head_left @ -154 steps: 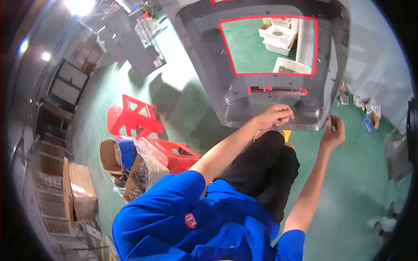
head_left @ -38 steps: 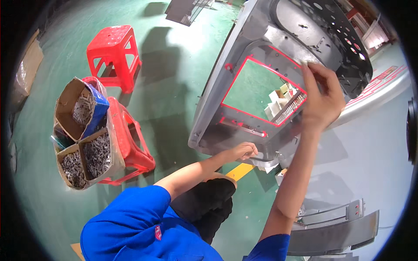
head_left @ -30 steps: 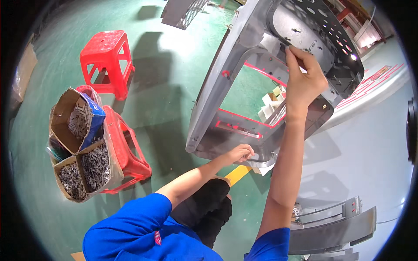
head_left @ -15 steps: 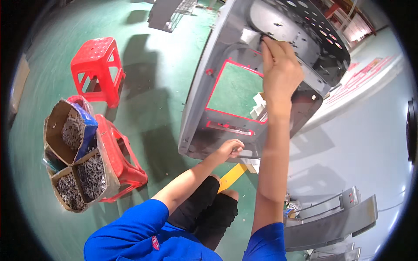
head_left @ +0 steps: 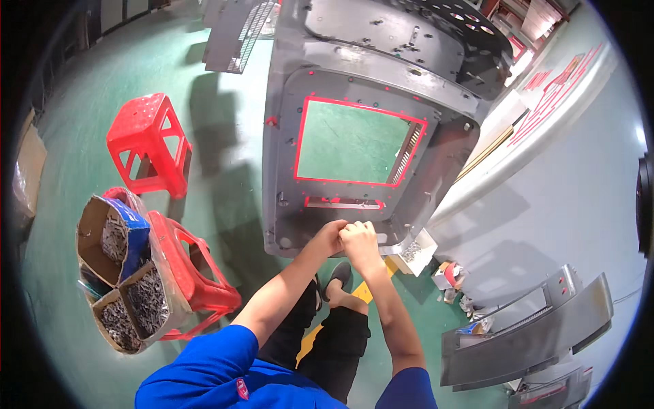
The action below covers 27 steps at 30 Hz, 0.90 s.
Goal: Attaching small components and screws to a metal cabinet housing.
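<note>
My left hand (head_left: 330, 236) and my right hand (head_left: 359, 241) meet in front of me with curled fingers touching. Whatever they pinch is hidden between the fingers. Just beyond them stands a large dark grey housing panel (head_left: 278, 170), its lower edge close to my knuckles. A rectangular opening framed by a red strip (head_left: 347, 183) is cut through it, and a narrow red-marked slot (head_left: 344, 203) lies below. Small dark studs or screws dot the panel's upper recess (head_left: 381, 34).
At left, a red stool (head_left: 139, 123) stands behind another red stool (head_left: 178, 238) beside divided cardboard boxes (head_left: 126, 290) of small metal fasteners. A white box (head_left: 421, 251) of small parts sits right of the panel. Curved grey panels (head_left: 504, 354) lie at lower right.
My right hand has come down from the panel's upper part to meet my left hand. The view has shifted, so the panel appears further left and more upright.
</note>
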Tool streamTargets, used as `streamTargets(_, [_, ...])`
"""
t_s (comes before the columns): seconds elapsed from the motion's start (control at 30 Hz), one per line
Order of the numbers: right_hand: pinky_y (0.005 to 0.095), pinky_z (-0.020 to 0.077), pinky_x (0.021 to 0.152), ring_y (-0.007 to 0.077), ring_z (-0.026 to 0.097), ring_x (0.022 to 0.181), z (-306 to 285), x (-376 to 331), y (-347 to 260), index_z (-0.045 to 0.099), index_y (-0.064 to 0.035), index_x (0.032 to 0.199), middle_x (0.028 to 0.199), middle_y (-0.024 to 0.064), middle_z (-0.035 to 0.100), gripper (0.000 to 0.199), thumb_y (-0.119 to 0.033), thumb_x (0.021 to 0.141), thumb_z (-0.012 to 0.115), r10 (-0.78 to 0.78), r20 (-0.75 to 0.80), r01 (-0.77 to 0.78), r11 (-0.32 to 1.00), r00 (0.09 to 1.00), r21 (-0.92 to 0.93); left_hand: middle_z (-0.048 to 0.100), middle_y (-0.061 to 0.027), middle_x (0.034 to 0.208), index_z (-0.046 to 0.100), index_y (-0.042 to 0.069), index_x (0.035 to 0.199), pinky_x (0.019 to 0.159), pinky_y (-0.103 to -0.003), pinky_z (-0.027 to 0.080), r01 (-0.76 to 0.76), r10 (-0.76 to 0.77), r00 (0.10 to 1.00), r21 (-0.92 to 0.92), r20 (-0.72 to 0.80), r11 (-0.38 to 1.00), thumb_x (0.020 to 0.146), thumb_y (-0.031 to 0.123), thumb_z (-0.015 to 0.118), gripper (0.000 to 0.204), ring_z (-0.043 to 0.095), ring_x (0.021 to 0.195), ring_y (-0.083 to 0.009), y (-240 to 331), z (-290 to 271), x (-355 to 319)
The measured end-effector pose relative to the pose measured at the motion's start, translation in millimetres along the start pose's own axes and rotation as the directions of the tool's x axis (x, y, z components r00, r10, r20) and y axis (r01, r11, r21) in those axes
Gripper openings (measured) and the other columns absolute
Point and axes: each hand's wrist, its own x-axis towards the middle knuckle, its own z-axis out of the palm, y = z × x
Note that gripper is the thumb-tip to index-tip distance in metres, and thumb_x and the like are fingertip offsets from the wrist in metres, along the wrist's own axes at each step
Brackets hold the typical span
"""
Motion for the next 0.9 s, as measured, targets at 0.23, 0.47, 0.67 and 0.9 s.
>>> streamTargets(0.23, [0.0367, 0.0434, 0.073, 0.0254, 0.058, 0.076, 5, 17, 2, 0.056, -0.0054, 0.071, 0.074, 0.0084, 0.058, 0.004, -0.008, 0.069, 0.057, -0.083, -0.124, 0.079, 0.996, 0.989, -0.036, 0.066, -0.0071, 0.091, 0.061, 0.005, 0.092, 0.072, -0.033, 0.056, 0.02, -0.02, 1.0, -0.033, 0.003, 0.999, 0.092, 0.024, 0.044, 0.025, 0.066, 0.08, -0.0168, 20, -7, -7])
streamTargets(0.47, [0.0357, 0.0428, 0.073, 0.0227, 0.059, 0.078, 6, 46, -9, 0.06, -0.0075, 0.069, 0.076, 0.0072, 0.061, 0.003, -0.009, 0.069, 0.058, -0.135, 0.164, 0.167, 0.965, 0.977, -0.203, 0.064, -0.0081, 0.095, 0.06, 0.004, 0.098, 0.08, -0.036, 0.052, -0.067, 0.066, 0.995, 0.008, 0.077, 0.998, 0.091, 0.02, 0.046, 0.022, 0.063, 0.09, -0.0184, 42, -8, -27])
streamTargets(0.67, [0.0342, 0.0478, 0.07, 0.0248, 0.06, 0.082, -30, 64, 14, 0.064, -0.0088, 0.078, 0.081, 0.0087, 0.061, 0.01, -0.01, 0.069, 0.06, -0.134, -0.183, 0.148, 0.987, 0.974, 0.066, 0.061, -0.0126, 0.1, 0.056, -0.002, 0.099, 0.082, -0.036, 0.051, -0.095, 0.097, 0.993, -0.037, 0.064, 0.995, 0.091, 0.014, 0.045, 0.021, 0.062, 0.092, -0.0215, 45, -17, -6])
streamTargets(0.9, [0.0226, 0.0488, 0.07, 0.0136, 0.064, 0.077, -212, 148, 101, 0.061, 0.0069, 0.1, 0.085, 0.0105, 0.067, 0.018, -0.002, 0.085, 0.06, 0.48, -0.688, 0.284, 0.666, 0.545, 0.69, 0.053, -0.0082, 0.088, 0.051, 0.0, 0.092, 0.059, -0.021, 0.042, -0.064, 0.064, 0.998, 0.111, 0.005, 0.992, 0.095, 0.011, 0.046, 0.013, 0.047, 0.068, -0.0092, 83, 3, -40])
